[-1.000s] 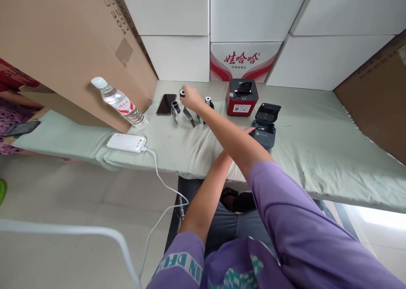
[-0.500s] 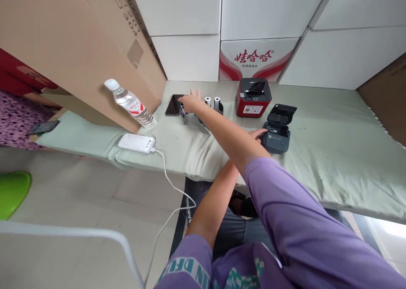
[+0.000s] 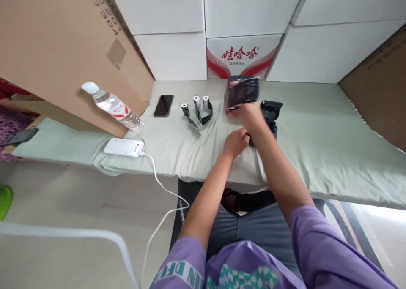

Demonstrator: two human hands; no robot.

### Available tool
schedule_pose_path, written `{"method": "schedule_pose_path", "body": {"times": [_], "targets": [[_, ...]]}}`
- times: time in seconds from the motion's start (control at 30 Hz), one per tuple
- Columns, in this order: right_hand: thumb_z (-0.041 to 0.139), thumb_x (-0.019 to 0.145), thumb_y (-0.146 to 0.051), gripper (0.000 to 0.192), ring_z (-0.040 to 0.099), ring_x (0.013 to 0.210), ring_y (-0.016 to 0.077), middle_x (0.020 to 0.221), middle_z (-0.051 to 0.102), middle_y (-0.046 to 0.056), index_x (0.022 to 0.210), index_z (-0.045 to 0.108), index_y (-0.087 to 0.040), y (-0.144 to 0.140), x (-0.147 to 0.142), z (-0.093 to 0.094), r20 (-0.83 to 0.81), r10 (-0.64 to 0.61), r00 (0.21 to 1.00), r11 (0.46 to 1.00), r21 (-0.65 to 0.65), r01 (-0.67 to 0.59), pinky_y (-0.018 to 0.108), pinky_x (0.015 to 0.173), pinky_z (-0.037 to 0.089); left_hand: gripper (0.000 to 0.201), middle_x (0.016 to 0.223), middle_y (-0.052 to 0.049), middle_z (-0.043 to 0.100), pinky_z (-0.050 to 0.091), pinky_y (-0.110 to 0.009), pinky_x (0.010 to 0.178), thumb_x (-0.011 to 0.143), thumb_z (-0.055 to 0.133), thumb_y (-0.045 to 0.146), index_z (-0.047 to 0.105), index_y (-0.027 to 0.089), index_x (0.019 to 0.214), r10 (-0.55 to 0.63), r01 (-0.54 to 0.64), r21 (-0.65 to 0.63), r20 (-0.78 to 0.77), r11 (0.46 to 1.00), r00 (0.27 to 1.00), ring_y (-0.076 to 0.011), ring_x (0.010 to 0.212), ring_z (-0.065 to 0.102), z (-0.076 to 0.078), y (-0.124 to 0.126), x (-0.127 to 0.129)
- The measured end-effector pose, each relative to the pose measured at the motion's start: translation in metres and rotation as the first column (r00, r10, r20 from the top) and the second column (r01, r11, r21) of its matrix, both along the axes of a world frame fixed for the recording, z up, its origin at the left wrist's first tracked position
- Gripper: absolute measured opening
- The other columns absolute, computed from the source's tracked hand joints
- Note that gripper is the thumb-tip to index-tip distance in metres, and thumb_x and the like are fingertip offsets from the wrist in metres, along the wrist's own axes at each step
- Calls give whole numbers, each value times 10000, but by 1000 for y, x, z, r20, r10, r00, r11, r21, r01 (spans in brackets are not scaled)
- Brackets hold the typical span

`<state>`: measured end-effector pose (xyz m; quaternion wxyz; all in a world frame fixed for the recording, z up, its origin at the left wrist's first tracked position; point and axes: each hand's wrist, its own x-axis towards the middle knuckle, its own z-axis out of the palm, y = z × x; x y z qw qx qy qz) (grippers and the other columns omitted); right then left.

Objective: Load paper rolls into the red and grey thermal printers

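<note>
My right hand [image 3: 251,113] is smeared by motion, with its fingers around a dark flat piece with a pale edge [image 3: 243,92], raised in front of the red box-shaped printer [image 3: 231,105]. Close to the left side of the small dark printer [image 3: 272,126], my left hand [image 3: 236,142] has curled fingers; what they hold, if anything, is hidden. The small printer's lid [image 3: 272,107] stands up, and my right forearm covers part of its body. To the left, several small paper rolls [image 3: 196,102] with dark strips trailing off stand on the pale green cloth [image 3: 177,149].
A phone [image 3: 163,105] lies left of the rolls. Nearer the left are a leaning water bottle [image 3: 116,107] and a white power bank [image 3: 123,147] with its cable [image 3: 155,177] hanging over the edge. White cartons [image 3: 171,56] line the back; a brown carton [image 3: 79,48] stands left.
My right hand has moved right from the rolls to the red printer and carries the dark piece. My left hand has drawn back slightly and curled its fingers. The view has shifted right.
</note>
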<state>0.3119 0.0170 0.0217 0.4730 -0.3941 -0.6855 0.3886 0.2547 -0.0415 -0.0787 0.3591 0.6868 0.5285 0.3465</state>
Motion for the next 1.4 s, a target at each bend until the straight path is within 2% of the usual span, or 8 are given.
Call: {"method": "schedule_pose_path", "body": {"times": [0.2, 0.47, 0.8, 0.9, 1.0, 1.13, 1.3, 1.4], "targets": [[606, 933, -454, 374, 695, 1105, 287, 1173, 715, 120, 1242, 626, -244, -13, 138, -27, 261, -234, 937, 962, 199, 185, 450, 905, 560, 472, 1106, -16, 784, 524, -321, 966, 903, 508, 125, 691, 269, 1315, 57, -53, 61, -62, 997, 996, -217, 1049, 706, 3, 0, 4], [519, 966, -326, 344, 563, 1225, 328, 1233, 687, 161, 1253, 653, -191, -23, 149, -56, 653, -232, 721, 971, 198, 134, 452, 1027, 462, 408, 1047, -43, 787, 527, -293, 899, 916, 498, 123, 717, 204, 1252, 28, -25, 63, -53, 998, 998, -193, 917, 713, 3, 4, 1], [698, 827, -287, 272, 562, 1121, 336, 1116, 691, 109, 1093, 731, -241, -7, 152, -78, 428, -294, 855, 943, 278, 185, 537, 1029, 463, 373, 997, -39, 783, 510, -284, 804, 903, 502, 117, 729, 200, 1188, 39, -38, 67, -18, 997, 999, -171, 819, 690, 1, 5, 1], [671, 858, -370, 369, 578, 1112, 307, 1185, 632, 123, 1202, 694, -239, -2, 158, -81, 254, -446, 858, 876, 319, 361, 508, 1014, 491, 366, 971, -33, 780, 499, -277, 784, 891, 509, 114, 732, 197, 1168, 43, -42, 68, -12, 997, 999, -163, 791, 678, 1, 4, 1], [616, 891, -467, 466, 606, 1080, 278, 1252, 628, 121, 1303, 621, -250, 7, 164, -86, 66, -558, 827, 823, 168, 542, 488, 990, 515, 358, 967, -30, 778, 495, -275, 777, 891, 508, 120, 734, 198, 1157, 46, -45, 64, -11, 997, 999, -158, 773, 666, 0, 4, 1], [610, 865, -606, 605, 594, 1225, 283, 1363, 637, 100, 1364, 578, -265, 16, 164, -93, -84, -454, 887, 887, -138, 441, 476, 1045, 508, 353, 966, -31, 775, 489, -274, 763, 889, 508, 129, 733, 198, 1153, 47, -46, 70, -6, 997, 999, -156, 755, 653, -2, 4, 1], [480, 930, -635, 476, 651, 1159, 283, 1091, 734, 88, 867, 712, -224, 11, 161, -86, -136, -340, 931, 930, -199, 310, 487, 1075, 493, 350, 957, -35, 769, 493, -274, 755, 883, 509, 131, 731, 197, 1146, 53, -52, 67, -12, 996, 999, -156, 741, 643, -2, 5, 1], [634, 858, -501, 337, 674, 1083, 284, 938, 725, 102, 684, 652, -212, 6, 163, -82, -60, -311, 949, 945, -130, 301, 485, 1106, 468, 354, 957, -30, 768, 500, -275, 756, 883, 506, 133, 731, 210, 1145, 52, -51, 61, -20, 997, 998, -157, 740, 644, -3, 5, 1]]}}
